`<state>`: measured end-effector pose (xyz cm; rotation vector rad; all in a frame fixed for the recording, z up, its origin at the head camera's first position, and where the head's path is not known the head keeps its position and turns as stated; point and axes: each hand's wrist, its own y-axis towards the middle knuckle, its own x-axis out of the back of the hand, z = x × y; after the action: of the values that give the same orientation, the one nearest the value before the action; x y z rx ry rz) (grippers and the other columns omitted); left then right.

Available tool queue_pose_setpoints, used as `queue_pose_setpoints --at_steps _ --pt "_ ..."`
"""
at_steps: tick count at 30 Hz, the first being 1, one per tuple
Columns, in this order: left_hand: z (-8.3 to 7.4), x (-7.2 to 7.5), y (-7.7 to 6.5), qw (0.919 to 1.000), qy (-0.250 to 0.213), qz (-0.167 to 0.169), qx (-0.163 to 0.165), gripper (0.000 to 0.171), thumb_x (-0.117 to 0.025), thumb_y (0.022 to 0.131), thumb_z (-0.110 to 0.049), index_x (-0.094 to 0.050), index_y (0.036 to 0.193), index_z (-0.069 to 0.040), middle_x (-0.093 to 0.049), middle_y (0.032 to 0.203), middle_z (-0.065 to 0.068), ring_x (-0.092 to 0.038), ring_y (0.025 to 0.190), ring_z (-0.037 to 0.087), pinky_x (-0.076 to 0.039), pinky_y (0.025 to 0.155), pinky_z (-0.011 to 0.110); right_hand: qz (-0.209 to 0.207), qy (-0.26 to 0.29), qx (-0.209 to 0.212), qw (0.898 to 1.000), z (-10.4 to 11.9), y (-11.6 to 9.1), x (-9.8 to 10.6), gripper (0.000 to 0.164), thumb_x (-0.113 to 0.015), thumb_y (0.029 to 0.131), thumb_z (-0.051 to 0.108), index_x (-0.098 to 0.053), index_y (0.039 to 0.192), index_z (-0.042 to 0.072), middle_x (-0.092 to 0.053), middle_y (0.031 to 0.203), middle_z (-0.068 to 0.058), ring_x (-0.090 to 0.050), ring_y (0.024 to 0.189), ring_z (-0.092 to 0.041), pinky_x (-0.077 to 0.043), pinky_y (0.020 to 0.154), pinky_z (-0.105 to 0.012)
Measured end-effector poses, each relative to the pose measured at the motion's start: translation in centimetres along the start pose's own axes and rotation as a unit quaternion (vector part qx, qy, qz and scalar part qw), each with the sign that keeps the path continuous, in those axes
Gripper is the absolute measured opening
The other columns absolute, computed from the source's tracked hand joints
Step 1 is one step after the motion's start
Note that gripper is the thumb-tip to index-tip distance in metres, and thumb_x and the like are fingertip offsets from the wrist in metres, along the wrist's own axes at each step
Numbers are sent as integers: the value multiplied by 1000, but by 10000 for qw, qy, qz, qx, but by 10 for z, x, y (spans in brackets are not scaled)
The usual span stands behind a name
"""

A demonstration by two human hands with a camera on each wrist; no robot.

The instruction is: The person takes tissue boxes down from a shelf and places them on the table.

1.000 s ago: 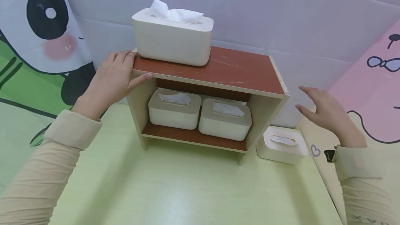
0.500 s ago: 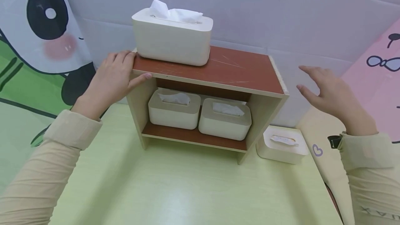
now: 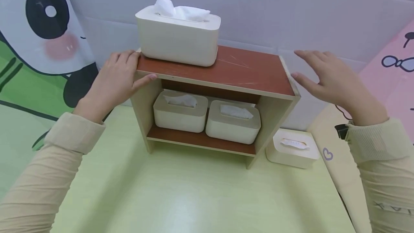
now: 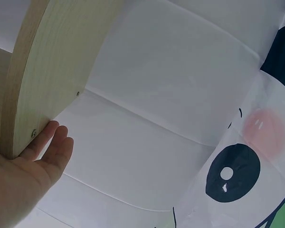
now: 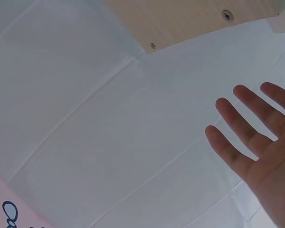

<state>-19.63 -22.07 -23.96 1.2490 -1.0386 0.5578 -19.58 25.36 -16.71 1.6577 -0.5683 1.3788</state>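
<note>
A small two-tier shelf (image 3: pixel 255 69) with brown boards and pale sides stands on the table. My left hand (image 3: pixel 113 78) holds its upper left corner, thumb on the front edge; in the left wrist view, the fingers lie against the outer side panel (image 4: pixel 52 71). My right hand (image 3: pixel 336 80) hovers just off the upper right edge, fingers spread and holding nothing. On the left of the top board sits a cream tissue box (image 3: pixel 178 40) with a tissue sticking up. Below, a left tissue box (image 3: pixel 179 120) and a right tissue box (image 3: pixel 231 129) stand side by side on the lower board.
Another cream tissue box (image 3: pixel 291 154) stands on the pale green table (image 3: pixel 194 193), right of the shelf. A whitish cloth backdrop (image 3: pixel 258 10) hangs close behind. Cartoon-printed panels flank both sides, a panda face (image 3: pixel 61 21) on the left and a pink one (image 3: pixel 388 78) on the right.
My right hand has risen and then come left, closer to the shelf's upper right edge. The left hand keeps its place, and the shelf and tissue boxes stay where they were.
</note>
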Motion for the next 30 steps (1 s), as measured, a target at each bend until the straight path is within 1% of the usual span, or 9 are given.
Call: queue_pose_setpoints --at_steps 7,12,15,19,25,30 --pt "1 1 -1 10000 -57 -28 35 74 -49 90 -49 -34 133 9 -43 128 29 -37 115 47 -26 102 53 274 -388 234 9986 25 20 9 59 -43 94 41 -28 144 16 -42 137 -21 -38 122 -45 -28 100 -59" --pt "1 1 -2 10000 -55 -24 41 74 -49 90 -48 -34 134 9 -43 128 29 -37 115 47 -26 102 53 537 -488 260 9970 39 34 12 62 -41 94 46 -23 145 18 -38 141 -19 -36 125 -44 -28 99 -61" --pt "2 1 -2 10000 -53 -9 60 74 -49 90 -49 -33 135 9 -43 129 29 -37 116 47 -26 102 53 734 -451 276 9959 45 43 12 64 -39 93 49 -20 146 19 -33 144 -17 -33 127 -43 -27 99 -61" --pt "2 0 -3 9999 -70 -11 75 75 -49 90 -49 -33 135 9 -43 129 29 -37 116 47 -26 102 53 855 -331 378 9951 52 55 12 66 -40 93 51 -19 147 20 -31 146 -17 -31 128 -43 -26 100 -60" --pt "2 1 -3 9999 -95 42 107 76 -47 90 -50 -31 137 8 -42 130 29 -36 117 47 -25 102 53 1059 -102 484 9931 60 75 13 66 -40 93 49 -17 147 19 -28 147 -17 -25 133 -42 -23 103 -61" --pt "2 0 -4 9999 -90 55 96 76 -48 90 -50 -30 137 8 -42 129 29 -36 116 47 -24 102 53 1171 5 596 9913 66 92 14 66 -39 93 47 -17 147 17 -27 148 -16 -23 135 -41 -21 105 -59"
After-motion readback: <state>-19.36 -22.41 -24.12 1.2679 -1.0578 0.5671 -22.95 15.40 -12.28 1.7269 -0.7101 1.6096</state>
